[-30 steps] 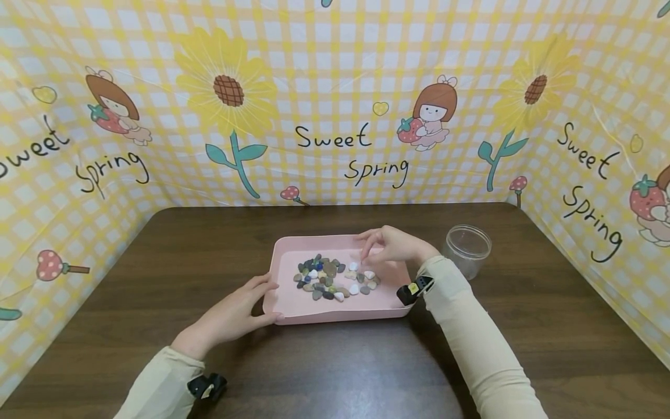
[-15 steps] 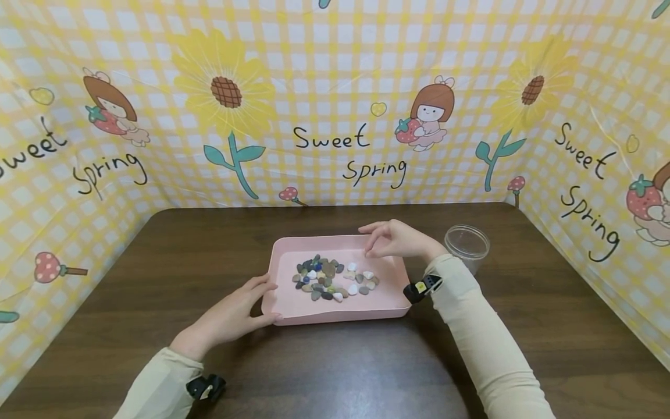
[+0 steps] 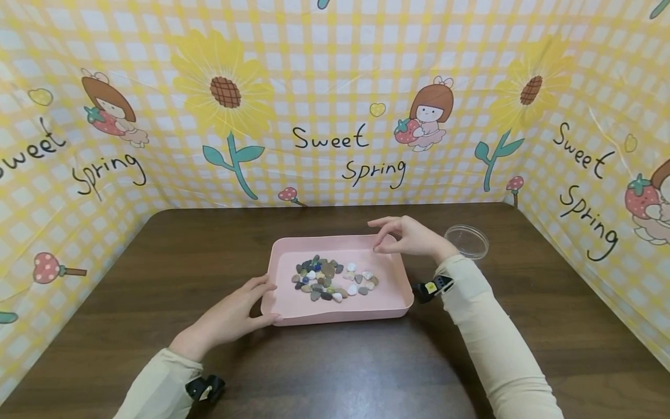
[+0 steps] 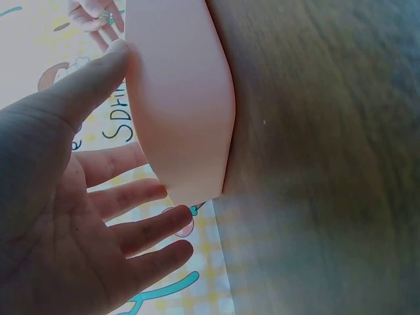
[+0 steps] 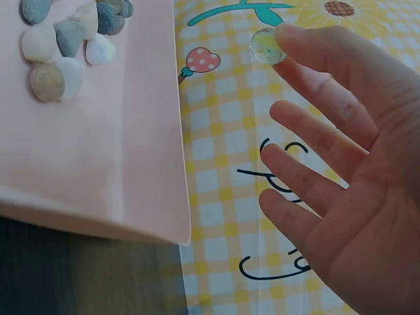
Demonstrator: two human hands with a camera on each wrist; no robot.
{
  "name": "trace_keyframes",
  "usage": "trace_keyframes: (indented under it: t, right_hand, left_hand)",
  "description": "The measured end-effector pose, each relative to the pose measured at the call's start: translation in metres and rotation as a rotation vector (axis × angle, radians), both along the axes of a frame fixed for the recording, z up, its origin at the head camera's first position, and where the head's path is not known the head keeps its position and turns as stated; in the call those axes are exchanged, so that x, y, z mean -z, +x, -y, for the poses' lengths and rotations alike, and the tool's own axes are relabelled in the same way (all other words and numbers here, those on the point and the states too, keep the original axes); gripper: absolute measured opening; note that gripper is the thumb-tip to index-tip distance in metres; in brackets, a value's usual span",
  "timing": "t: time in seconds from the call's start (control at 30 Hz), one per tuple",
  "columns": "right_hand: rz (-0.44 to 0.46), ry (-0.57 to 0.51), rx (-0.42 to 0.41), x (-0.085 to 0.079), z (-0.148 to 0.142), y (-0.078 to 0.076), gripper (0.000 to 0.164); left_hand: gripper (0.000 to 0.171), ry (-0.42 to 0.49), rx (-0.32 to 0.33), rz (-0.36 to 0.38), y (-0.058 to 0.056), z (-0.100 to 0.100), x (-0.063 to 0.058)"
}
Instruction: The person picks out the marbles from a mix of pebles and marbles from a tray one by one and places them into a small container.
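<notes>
My right hand (image 3: 410, 237) pinches a clear glass marble (image 5: 266, 47) with yellow-green inside between thumb and index fingertip. The other fingers are spread. It hovers over the back right part of a pink tray (image 3: 340, 316). My left hand (image 3: 227, 317) touches the tray's left front corner, thumb on the near side and fairly straight fingers along the left side. Inside the tray lie mixed pebbles (image 3: 327, 269), dark, tan and white, with a few blue marbles among them. White and tan stones (image 5: 46, 82) sit in a looser group on the right.
A clear round jar (image 3: 467, 241) stands right of the tray on the dark wooden table (image 3: 335, 372), its lower part hidden by the right sleeve. A yellow checked cloth (image 3: 324, 70) with printed flowers surrounds the table at the back and sides.
My right hand has risen from over the pebbles and moved right toward the jar, and its forearm now covers more of the jar. The left hand stays at the tray corner.
</notes>
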State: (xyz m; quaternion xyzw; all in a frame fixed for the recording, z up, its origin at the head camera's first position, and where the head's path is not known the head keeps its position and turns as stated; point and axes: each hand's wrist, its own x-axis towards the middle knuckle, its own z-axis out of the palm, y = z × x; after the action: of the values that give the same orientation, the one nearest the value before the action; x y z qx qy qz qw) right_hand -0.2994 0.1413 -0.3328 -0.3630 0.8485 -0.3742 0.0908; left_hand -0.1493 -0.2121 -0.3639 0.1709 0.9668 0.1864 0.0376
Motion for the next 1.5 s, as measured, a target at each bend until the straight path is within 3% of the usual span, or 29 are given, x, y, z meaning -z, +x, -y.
trace_keyframes:
  t: [0.4,1.07,1.5]
  right_hand:
    - [-0.037,-0.021,0.067,-0.006,-0.019,0.006,0.01]
    - [-0.06,-0.131,0.162,0.002,-0.046,0.009,0.013]
    - [-0.098,-0.216,0.305,0.002,-0.068,0.016,0.018]
  left_hand:
    - [0.068,0.006,0.002,-0.003,0.0,0.0,0.0]
    - [0.069,0.01,-0.003,0.001,0.0,-0.001,0.0]
    - [0.07,0.011,0.003,-0.001,-0.002,-0.001,0.001]
